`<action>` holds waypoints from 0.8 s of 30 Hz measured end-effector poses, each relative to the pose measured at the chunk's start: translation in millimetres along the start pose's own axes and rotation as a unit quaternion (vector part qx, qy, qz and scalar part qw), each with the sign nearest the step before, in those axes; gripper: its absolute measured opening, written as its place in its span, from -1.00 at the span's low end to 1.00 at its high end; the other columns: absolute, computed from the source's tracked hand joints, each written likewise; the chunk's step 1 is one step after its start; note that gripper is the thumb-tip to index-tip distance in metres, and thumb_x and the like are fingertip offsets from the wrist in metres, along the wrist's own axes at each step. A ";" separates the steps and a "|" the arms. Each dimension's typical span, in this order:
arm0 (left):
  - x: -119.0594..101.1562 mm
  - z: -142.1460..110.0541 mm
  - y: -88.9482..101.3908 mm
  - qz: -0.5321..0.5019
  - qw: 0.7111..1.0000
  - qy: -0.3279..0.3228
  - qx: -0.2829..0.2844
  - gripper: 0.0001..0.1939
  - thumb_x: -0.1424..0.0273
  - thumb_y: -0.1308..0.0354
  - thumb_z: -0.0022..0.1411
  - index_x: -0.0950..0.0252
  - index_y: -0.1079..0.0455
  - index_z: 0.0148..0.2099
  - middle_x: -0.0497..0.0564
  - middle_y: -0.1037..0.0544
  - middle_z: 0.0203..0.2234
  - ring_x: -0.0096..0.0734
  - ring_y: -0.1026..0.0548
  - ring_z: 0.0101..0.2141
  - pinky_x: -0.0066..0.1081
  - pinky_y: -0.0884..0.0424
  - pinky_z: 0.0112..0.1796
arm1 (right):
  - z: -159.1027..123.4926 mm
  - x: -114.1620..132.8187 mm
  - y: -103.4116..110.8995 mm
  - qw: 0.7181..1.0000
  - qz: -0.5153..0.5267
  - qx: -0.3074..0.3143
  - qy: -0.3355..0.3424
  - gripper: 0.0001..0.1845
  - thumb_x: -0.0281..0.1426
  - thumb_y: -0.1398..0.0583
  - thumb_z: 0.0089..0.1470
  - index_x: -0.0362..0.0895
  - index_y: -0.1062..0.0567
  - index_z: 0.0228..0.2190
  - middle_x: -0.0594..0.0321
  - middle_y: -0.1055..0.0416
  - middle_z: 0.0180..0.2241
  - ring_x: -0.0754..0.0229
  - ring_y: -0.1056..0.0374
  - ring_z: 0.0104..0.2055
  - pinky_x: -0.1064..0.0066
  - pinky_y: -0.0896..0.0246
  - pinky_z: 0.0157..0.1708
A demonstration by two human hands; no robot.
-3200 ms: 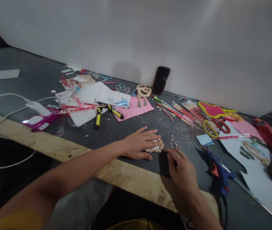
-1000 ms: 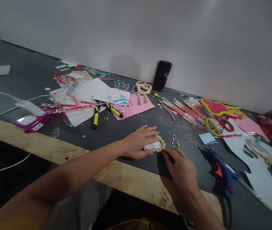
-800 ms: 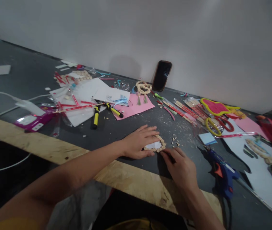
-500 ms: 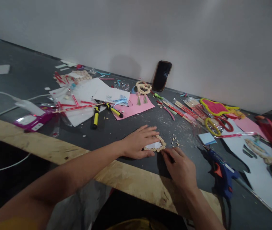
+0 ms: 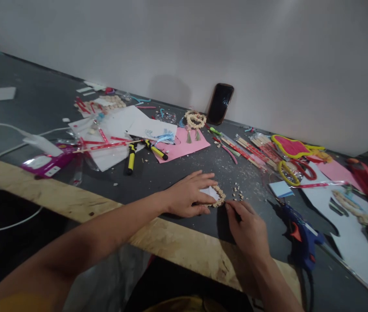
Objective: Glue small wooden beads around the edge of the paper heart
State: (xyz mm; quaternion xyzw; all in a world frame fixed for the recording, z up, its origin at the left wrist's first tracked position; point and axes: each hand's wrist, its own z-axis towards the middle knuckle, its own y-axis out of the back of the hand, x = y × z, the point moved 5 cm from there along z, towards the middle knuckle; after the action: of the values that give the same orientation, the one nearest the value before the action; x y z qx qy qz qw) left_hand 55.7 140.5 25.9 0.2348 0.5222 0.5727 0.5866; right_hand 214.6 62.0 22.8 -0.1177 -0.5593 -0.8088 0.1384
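A small white paper piece [image 5: 210, 192] edged with tan bead-like bits [image 5: 220, 196] lies on the dark table near its front edge. My left hand [image 5: 188, 195] rests over the left part of it, fingers spread, covering some of the edging. Close to the right end of the edging is my right hand [image 5: 247, 223], thumb and index fingertip pinched together. Whatever sits between those fingertips is too small to make out. Several loose pale bits [image 5: 237, 190] lie just beyond the right fingertips.
A blue glue gun [image 5: 302, 234] lies to the right, beside white paper [image 5: 356, 247]. Yellow-and-black pliers [image 5: 131, 159] and pink paper [image 5: 185, 145] are further back. A phone [image 5: 220, 104] leans on the wall. Left lies a purple tool [image 5: 47, 162] among plastic wrappers.
My right hand has drawn slightly right, its fingertips now a little off the edging. The left fingers have shifted a bit over the paper piece, uncovering more white near the top.
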 end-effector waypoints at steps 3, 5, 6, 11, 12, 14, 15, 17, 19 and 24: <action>-0.1 0.2 -0.7 0.002 1.000 -0.001 0.006 -0.68 0.16 -0.11 0.21 0.12 -0.46 -0.04 0.13 -0.28 0.16 -0.11 -0.04 0.24 0.01 0.05 0.17 | 0.0 1.1 -0.7 1.000 -0.001 0.006 0.001 -0.75 -0.34 -0.05 0.18 -0.08 -0.52 -0.26 0.24 -0.49 -0.35 0.26 -0.41 -0.37 0.46 -0.23 -0.37; -0.1 0.3 -0.9 0.003 1.000 -0.003 0.006 -0.67 0.14 -0.11 0.20 0.13 -0.46 -0.03 0.14 -0.27 0.16 -0.10 -0.04 0.24 0.01 0.05 0.17 | 0.2 1.3 -0.8 1.000 -0.002 0.008 0.000 -0.75 -0.33 -0.05 0.18 -0.07 -0.52 -0.26 0.25 -0.49 -0.35 0.26 -0.41 -0.38 0.47 -0.23 -0.38; 0.0 0.4 -0.9 0.003 1.000 -0.003 0.006 -0.66 0.14 -0.11 0.20 0.13 -0.45 -0.03 0.14 -0.27 0.16 -0.09 -0.03 0.24 0.01 0.06 0.17 | 0.3 1.2 -0.8 1.000 -0.002 0.008 0.000 -0.75 -0.33 -0.05 0.18 -0.07 -0.52 -0.27 0.25 -0.49 -0.36 0.26 -0.41 -0.38 0.47 -0.23 -0.38; 0.8 0.9 -1.5 -0.001 1.000 -0.005 0.012 -0.63 0.12 -0.10 0.20 0.14 -0.44 -0.01 0.16 -0.26 0.17 -0.07 -0.02 0.25 0.02 0.06 0.17 | 0.8 -1.0 -0.8 1.000 -0.011 0.000 -0.005 -0.72 -0.35 -0.03 0.19 -0.11 -0.51 -0.21 0.20 -0.49 -0.30 0.23 -0.42 -0.32 0.46 -0.26 -0.33; 0.9 0.9 -1.5 -0.002 1.000 -0.006 0.012 -0.63 0.12 -0.10 0.20 0.15 -0.44 -0.01 0.16 -0.26 0.17 -0.07 -0.02 0.25 0.02 0.06 0.17 | 1.1 -1.2 -0.9 1.000 -0.014 -0.001 -0.005 -0.71 -0.35 -0.02 0.19 -0.12 -0.50 -0.19 0.18 -0.50 -0.27 0.22 -0.42 -0.30 0.44 -0.26 -0.31; 0.8 0.8 -1.4 -0.001 1.000 -0.008 0.011 -0.62 0.11 -0.10 0.20 0.14 -0.44 0.00 0.16 -0.26 0.17 -0.07 -0.03 0.24 0.02 0.05 0.17 | 1.6 -1.1 -1.4 1.000 -0.019 0.000 -0.006 -0.69 -0.36 -0.01 0.19 -0.13 -0.50 -0.16 0.16 -0.50 -0.25 0.20 -0.43 -0.29 0.43 -0.27 -0.31; 0.7 0.6 -1.3 -0.001 1.000 -0.009 0.010 -0.62 0.11 -0.11 0.20 0.14 -0.44 0.00 0.16 -0.26 0.17 -0.07 -0.03 0.24 0.02 0.05 0.17 | 1.9 -0.7 -1.7 1.000 -0.021 0.002 -0.006 -0.69 -0.36 0.00 0.19 -0.12 -0.50 -0.15 0.16 -0.50 -0.25 0.20 -0.43 -0.30 0.43 -0.27 -0.32; 0.3 0.4 -1.5 -0.001 1.000 -0.010 0.007 -0.62 0.11 -0.11 0.20 0.15 -0.44 0.00 0.16 -0.27 0.17 -0.07 -0.03 0.24 0.02 0.05 0.17 | 2.5 0.4 -2.3 1.000 -0.022 0.005 -0.004 -0.68 -0.37 0.00 0.19 -0.11 -0.49 -0.15 0.17 -0.50 -0.25 0.20 -0.43 -0.30 0.43 -0.28 -0.33; 0.0 0.4 -1.8 -0.005 1.000 -0.012 0.004 -0.62 0.11 -0.11 0.19 0.16 -0.44 -0.01 0.16 -0.27 0.17 -0.06 -0.03 0.24 0.02 0.05 0.17 | 2.9 0.6 -2.2 1.000 -0.007 0.005 -0.008 -0.68 -0.36 -0.01 0.19 -0.11 -0.50 -0.15 0.17 -0.50 -0.26 0.20 -0.43 -0.31 0.43 -0.28 -0.33; 1.7 1.3 6.1 -0.037 0.998 -0.003 -0.051 -0.64 0.16 -0.10 0.22 0.19 -0.41 0.01 0.15 -0.35 0.11 -0.13 -0.12 0.21 -0.03 -0.01 0.16 | 3.6 -3.5 4.6 0.998 0.056 -0.025 -0.032 -0.70 -0.33 -0.02 0.16 -0.10 -0.50 -0.19 0.16 -0.51 -0.26 0.18 -0.43 -0.28 0.40 -0.30 -0.28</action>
State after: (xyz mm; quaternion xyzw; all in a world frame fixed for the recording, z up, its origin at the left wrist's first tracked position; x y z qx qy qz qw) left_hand 53.9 144.0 31.1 0.1869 0.4990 0.5762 0.6198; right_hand 219.6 64.2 26.9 -0.1786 -0.5359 -0.8090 0.1627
